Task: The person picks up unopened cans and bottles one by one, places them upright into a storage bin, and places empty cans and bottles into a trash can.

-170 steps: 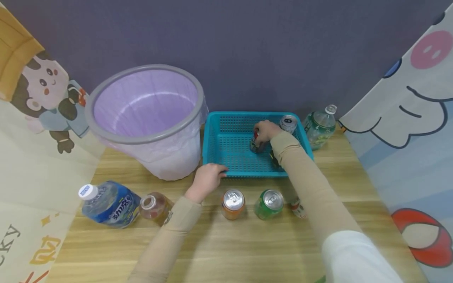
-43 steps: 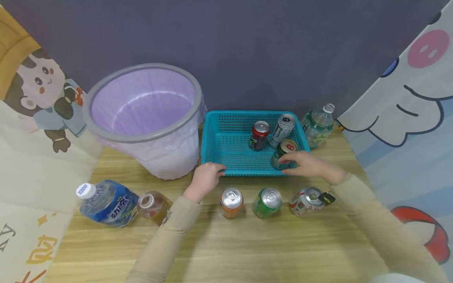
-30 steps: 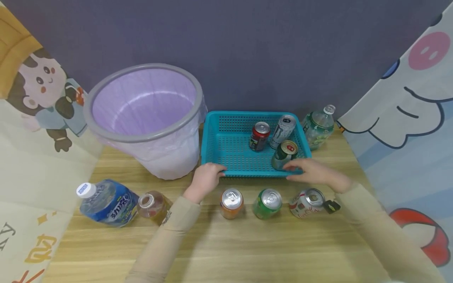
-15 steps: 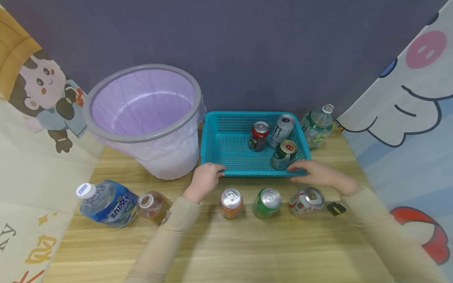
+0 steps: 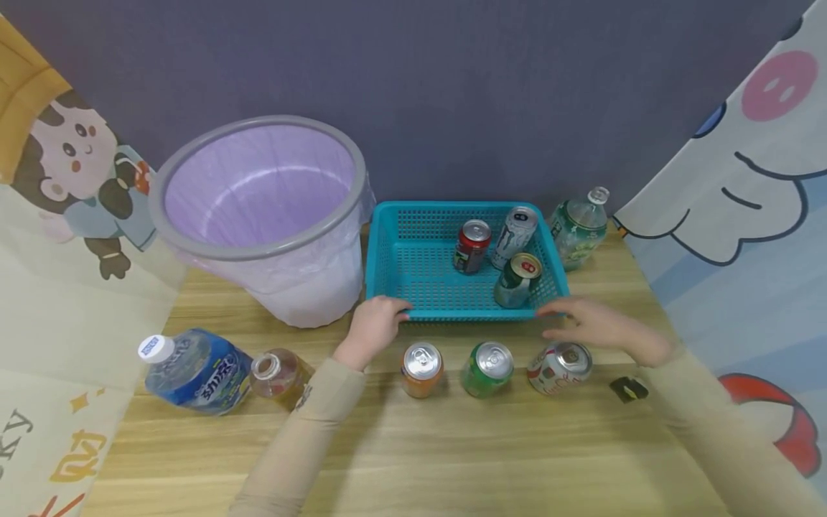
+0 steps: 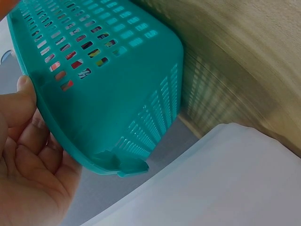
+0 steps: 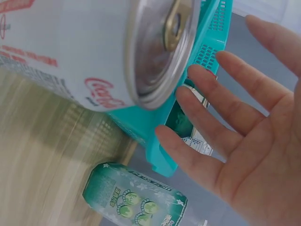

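My left hand [image 5: 373, 330] pinches the front rim of a teal plastic basket [image 5: 413, 314] near its left corner. In the left wrist view, the thumb [image 6: 26, 92] presses one side of that rim with the fingers curled beneath. Inside the basket's right part stand a red-and-black can [image 5: 472, 248], a silver can [image 5: 514, 238] and a dark green can [image 5: 518, 281]. My right hand [image 5: 591, 323] is at the basket's front right corner, above a white Coca-Cola can [image 5: 559, 370]. Its fingers [image 7: 235, 101] are spread and hold nothing; whether they touch the rim, I cannot tell.
An orange can [image 5: 423, 372] and a green can [image 5: 487, 370] stand before the basket. A lined bin [image 5: 310, 294] is left of it, a green-labelled bottle [image 5: 578, 230] right. A blue-labelled bottle [image 5: 200, 373] and amber-liquid bottle [image 5: 281, 377] are front left. A small black piece [image 5: 628, 389] lies beside my right sleeve.
My right hand first held the red-and-black can in the basket, then was at the dark green can. It has since drawn away rightward and toward me. The left hand has stayed on the rim.
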Demonstrator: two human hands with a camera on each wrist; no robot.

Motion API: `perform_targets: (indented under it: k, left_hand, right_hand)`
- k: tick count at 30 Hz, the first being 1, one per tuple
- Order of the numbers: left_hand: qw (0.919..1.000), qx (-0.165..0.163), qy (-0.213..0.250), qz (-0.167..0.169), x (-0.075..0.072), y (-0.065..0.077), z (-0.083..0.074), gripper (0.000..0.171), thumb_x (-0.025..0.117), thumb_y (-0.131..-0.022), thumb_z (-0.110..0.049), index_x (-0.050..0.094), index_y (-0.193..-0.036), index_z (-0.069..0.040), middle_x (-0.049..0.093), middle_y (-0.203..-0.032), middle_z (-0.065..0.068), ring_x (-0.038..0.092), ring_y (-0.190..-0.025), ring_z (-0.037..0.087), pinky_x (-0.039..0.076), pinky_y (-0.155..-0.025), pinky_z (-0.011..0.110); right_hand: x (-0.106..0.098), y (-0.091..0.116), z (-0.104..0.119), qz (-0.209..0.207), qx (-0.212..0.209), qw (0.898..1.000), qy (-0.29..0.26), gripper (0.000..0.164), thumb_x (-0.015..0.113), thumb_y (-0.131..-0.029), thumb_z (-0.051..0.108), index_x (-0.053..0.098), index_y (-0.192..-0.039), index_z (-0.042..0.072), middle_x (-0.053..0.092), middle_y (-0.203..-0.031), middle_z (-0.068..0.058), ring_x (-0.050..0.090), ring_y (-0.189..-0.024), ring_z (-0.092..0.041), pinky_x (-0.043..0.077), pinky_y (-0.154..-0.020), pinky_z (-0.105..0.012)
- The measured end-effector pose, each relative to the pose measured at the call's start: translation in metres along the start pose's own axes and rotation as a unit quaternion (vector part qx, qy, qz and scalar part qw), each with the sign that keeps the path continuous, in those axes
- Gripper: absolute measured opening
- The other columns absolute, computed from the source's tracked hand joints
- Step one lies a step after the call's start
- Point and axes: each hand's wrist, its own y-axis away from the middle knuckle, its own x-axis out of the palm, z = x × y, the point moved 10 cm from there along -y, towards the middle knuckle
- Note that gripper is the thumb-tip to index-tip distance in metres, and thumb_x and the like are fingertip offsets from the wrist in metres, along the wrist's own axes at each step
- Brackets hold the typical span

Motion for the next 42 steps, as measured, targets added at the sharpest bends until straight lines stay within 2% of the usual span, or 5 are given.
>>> perform_targets:
  k: [9, 14, 26, 33, 42]
  left_hand:
    - [1.0, -0.004, 0.004, -0.002, 0.001, 0.0, 0.002, 0.017, 0.069, -0.086, -0.011, 0.074, -0.102, -0.008, 0.073, -0.101, 0.007, 0.069, -0.09, 0.025, 0.058, -0.075, 0.038]
    - [1.0, 0.0, 0.004, -0.006, 0.0, 0.001, 0.0, 0.017, 0.07, -0.085, -0.01, 0.074, -0.101, -0.008, 0.073, -0.1, 0.007, 0.069, -0.089, 0.025, 0.058, -0.074, 0.038]
    - [0.9999, 0.002, 0.003, -0.01, 0.0, 0.001, 0.0, 0.017, 0.07, -0.084, -0.008, 0.074, -0.101, -0.007, 0.073, -0.099, 0.008, 0.069, -0.089, 0.026, 0.058, -0.074, 0.038]
    - [1.0, 0.002, -0.003, -0.008, -0.001, 0.001, -0.001, 0.017, 0.069, -0.086, -0.011, 0.074, -0.101, -0.008, 0.073, -0.1, 0.007, 0.069, -0.09, 0.025, 0.058, -0.075, 0.037]
    - [0.9999, 0.002, -0.005, -0.01, -0.001, 0.001, -0.001, 0.016, 0.07, -0.085, -0.01, 0.074, -0.101, -0.008, 0.073, -0.1, 0.007, 0.069, -0.089, 0.025, 0.058, -0.075, 0.037]
  right_hand:
    - [0.008, 0.011, -0.003, 0.012, 0.025, 0.999, -0.026, 0.04, 0.07, -0.085, 0.023, 0.062, -0.115, -0.002, 0.063, -0.116, -0.02, 0.06, -0.105, -0.039, 0.053, -0.084, -0.051]
    - [0.017, 0.015, 0.0, 0.013, 0.004, 1.0, -0.02, 0.051, 0.078, -0.078, 0.027, 0.062, -0.116, -0.001, 0.064, -0.116, -0.017, 0.06, -0.105, -0.035, 0.052, -0.086, -0.048]
    - [0.031, 0.023, 0.002, 0.016, -0.034, 0.997, -0.072, 0.061, 0.086, -0.067, 0.026, 0.06, -0.114, -0.002, 0.063, -0.105, -0.013, 0.057, -0.087, -0.012, 0.051, -0.063, -0.02]
    - [0.035, 0.026, 0.006, 0.023, -0.067, 0.992, -0.103, 0.06, 0.087, -0.064, 0.02, 0.06, -0.112, -0.004, 0.063, -0.099, -0.012, 0.058, -0.086, -0.008, 0.053, -0.065, -0.021]
    - [0.037, 0.029, 0.006, 0.003, -0.084, 0.993, -0.084, 0.05, 0.088, -0.061, 0.018, 0.064, -0.104, 0.005, 0.063, -0.096, -0.004, 0.055, -0.088, -0.007, 0.053, -0.067, -0.022]
